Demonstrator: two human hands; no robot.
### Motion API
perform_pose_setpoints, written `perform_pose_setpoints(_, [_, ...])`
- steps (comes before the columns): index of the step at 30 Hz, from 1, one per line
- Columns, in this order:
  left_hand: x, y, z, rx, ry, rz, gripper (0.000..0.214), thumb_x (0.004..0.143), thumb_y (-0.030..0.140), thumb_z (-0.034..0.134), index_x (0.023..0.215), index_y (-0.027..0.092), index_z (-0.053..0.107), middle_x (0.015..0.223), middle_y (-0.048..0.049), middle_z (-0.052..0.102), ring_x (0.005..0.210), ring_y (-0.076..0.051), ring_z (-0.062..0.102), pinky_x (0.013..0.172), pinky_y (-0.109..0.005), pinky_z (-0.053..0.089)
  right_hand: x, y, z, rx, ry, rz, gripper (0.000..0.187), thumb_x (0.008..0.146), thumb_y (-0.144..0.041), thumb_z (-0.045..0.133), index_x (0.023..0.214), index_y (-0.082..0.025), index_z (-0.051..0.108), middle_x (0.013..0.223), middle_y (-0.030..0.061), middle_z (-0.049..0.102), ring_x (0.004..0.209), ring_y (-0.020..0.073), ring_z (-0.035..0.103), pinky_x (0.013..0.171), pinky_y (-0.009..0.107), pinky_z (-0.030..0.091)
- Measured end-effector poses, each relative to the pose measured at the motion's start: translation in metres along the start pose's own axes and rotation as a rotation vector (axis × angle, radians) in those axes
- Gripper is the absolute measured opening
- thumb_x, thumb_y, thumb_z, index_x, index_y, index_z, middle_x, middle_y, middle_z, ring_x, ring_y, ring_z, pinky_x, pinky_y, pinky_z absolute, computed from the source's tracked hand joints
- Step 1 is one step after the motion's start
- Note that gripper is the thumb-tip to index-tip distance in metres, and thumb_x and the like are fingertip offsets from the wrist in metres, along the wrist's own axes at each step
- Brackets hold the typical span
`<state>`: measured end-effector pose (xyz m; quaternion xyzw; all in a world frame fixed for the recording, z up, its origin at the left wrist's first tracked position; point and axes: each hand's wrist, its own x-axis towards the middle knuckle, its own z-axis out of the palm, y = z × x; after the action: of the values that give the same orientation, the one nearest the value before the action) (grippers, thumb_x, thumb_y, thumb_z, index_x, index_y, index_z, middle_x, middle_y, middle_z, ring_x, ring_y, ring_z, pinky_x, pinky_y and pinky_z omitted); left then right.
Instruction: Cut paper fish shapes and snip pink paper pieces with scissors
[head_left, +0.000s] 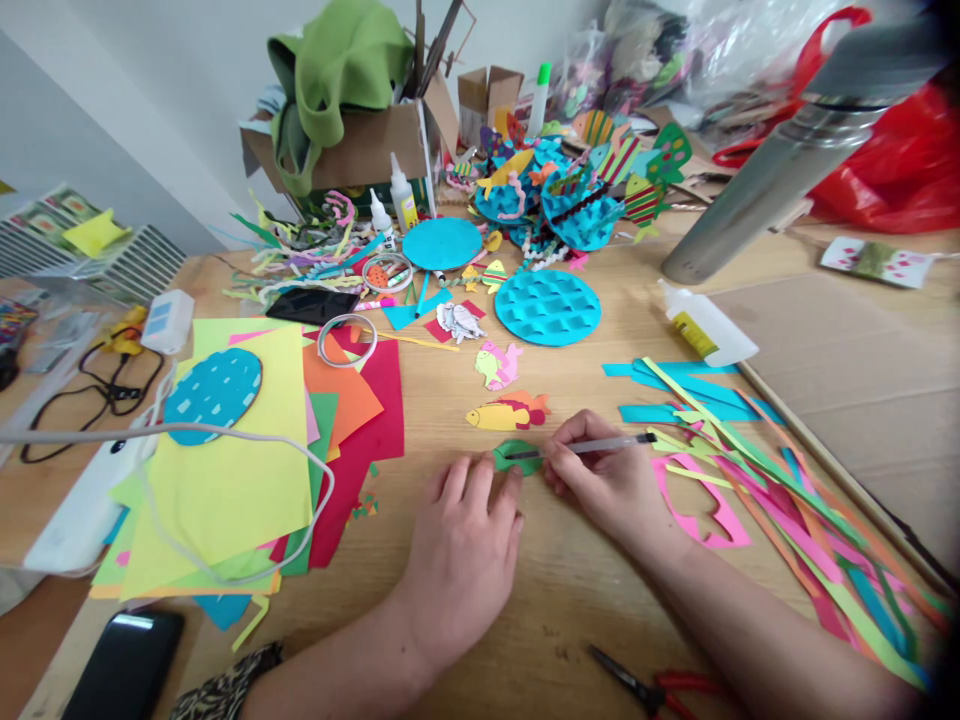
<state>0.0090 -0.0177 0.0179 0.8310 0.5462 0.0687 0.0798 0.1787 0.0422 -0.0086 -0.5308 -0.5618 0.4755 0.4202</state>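
A small green paper cutout [529, 464] lies flat on the wooden table between my hands. Stretched fingers of my left hand [472, 520] rest on the table and touch the cutout's near left edge. In my right hand [600, 475] is a pen [604, 444], its tip on the green paper, where a thin dark line shows near the left end. Just beyond lie a yellow paper fish [495, 413] with red and orange pieces, and a pink and light-green pair of paper fish [498, 366].
Coloured paper sheets [240, 500] and a white cable lie left. Paper strips [795, 500] and a glue bottle [709, 325] are at right. Red-handled scissors [652, 690] sit near the front edge. A steel thermos [772, 170] stands back right. Blue discs [547, 308] lie beyond the fish.
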Motion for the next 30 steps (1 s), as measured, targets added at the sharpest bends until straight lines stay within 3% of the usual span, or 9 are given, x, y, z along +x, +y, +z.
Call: perform_pose_setpoints(30, [0.0002,-0.0006,0.0008,-0.002,0.003,-0.002,0.039,0.093,0.024,0.046,0.13,0.019,0.052,0.122,-0.0107,0.055,0.114,-0.029,0.047,0.096,-0.049,0.047,-0.0006,0.0015,-0.0002,0.021,0.004,-0.001,0.018,0.084,-0.029,0.062,0.072,-0.02,0.053,0.058,-0.0015,0.056,0.048,0.0124,0.052,0.046,0.024,0.04])
